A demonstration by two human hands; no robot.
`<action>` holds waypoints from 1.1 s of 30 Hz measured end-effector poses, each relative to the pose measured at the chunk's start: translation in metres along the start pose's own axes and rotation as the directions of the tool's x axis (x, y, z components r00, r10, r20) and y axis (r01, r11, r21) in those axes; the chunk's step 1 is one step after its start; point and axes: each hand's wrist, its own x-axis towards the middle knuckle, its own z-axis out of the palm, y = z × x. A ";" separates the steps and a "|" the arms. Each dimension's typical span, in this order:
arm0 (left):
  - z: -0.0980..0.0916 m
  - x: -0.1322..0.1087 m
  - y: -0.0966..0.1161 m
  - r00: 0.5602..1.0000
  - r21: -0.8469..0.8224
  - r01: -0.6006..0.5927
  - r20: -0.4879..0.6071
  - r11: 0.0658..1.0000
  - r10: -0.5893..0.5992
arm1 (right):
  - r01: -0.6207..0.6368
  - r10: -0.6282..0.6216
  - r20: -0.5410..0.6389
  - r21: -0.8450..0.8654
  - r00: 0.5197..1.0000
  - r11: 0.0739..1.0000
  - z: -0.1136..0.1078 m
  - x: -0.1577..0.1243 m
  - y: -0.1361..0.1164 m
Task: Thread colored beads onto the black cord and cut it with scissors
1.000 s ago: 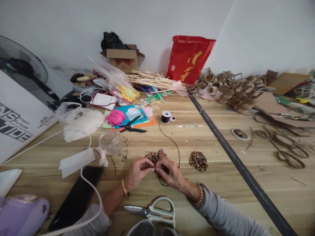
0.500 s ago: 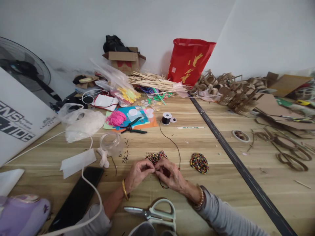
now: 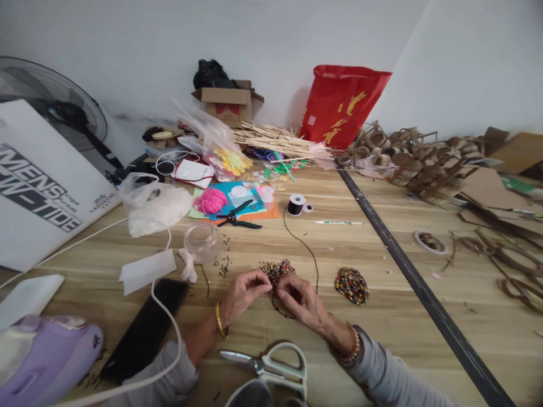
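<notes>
My left hand (image 3: 246, 293) has thumb and forefinger pinched just in front of a heap of small multicoloured beads (image 3: 274, 271). Whatever lies between those fingertips is too small to make out. A short gap to the right, my right hand (image 3: 302, 301) is closed, its fingertips on a thin black cord (image 3: 303, 242). This cord runs from a black spool (image 3: 296, 205) on the table, passes behind the right hand and loops out below its thumb with a few beads on it. A coiled string of multicoloured beads (image 3: 352, 286) lies to the right of that hand.
White-handled scissors (image 3: 283, 367) lie near the front edge. Left of my arm are a black phone (image 3: 144, 330), a white cable and a purple device (image 3: 53, 359). Farther back are a clear jar (image 3: 201, 240), black-handled pliers (image 3: 237, 217) and pink yarn (image 3: 211, 200).
My fingertips, together before, have come slightly apart, the left hand's from the right hand's. The whole view has shifted, so things on the table appear farther right.
</notes>
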 end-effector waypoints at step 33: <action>-0.009 0.003 -0.002 0.967 0.715 -0.236 0.108 0.658 0.229 | -0.304 0.197 0.305 0.356 0.932 0.884 -0.002 0.002 0.003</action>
